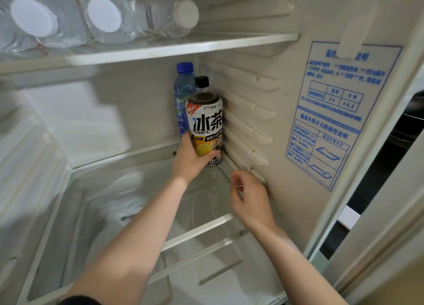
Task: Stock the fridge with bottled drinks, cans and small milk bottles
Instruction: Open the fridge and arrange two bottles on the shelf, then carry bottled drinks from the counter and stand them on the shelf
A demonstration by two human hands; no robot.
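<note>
Bearing "冰茶" and "-196°C", the tea bottle (205, 121) is clasped by the left hand (191, 160), while the right hand (250, 196) is held loosely curled, empty.

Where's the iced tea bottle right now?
Head view: the iced tea bottle is at the back right corner of the glass shelf, in front of the blue-capped bottle, gripped low by the left hand.
</note>
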